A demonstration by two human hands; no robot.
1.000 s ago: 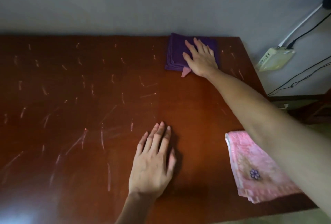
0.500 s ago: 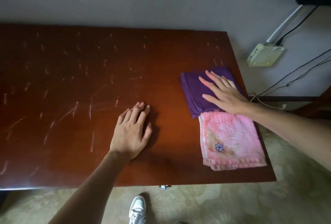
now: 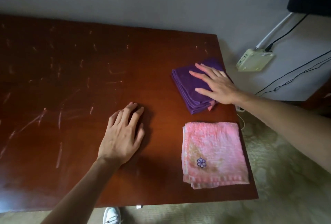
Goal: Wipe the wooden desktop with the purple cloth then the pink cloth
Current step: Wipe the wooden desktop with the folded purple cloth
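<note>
The dark red wooden desktop [image 3: 75, 166] carries many pale streaks across its left half. A folded purple cloth [image 3: 188, 87] lies near the desk's right edge, and my right hand [image 3: 215, 84] presses flat on it with straight, spread fingers. A folded pink cloth [image 3: 213, 152] with a small purple flower lies just in front of it by the near right corner, with a narrow gap between the two. My left hand [image 3: 123, 134] rests on the bare wood at the centre, fingers slightly bent, holding nothing.
A grey wall runs behind the desk. A pale power strip [image 3: 254, 61] with black cables [image 3: 293, 78] hangs on the wall to the right. Patterned carpet [image 3: 279, 179] lies beyond the right and near edges, and a white shoe [image 3: 112, 214] shows below the front edge.
My right hand slid the purple cloth from the far right corner toward me, down to the pink cloth, then slightly back away from it. My left hand stayed on the desk.
</note>
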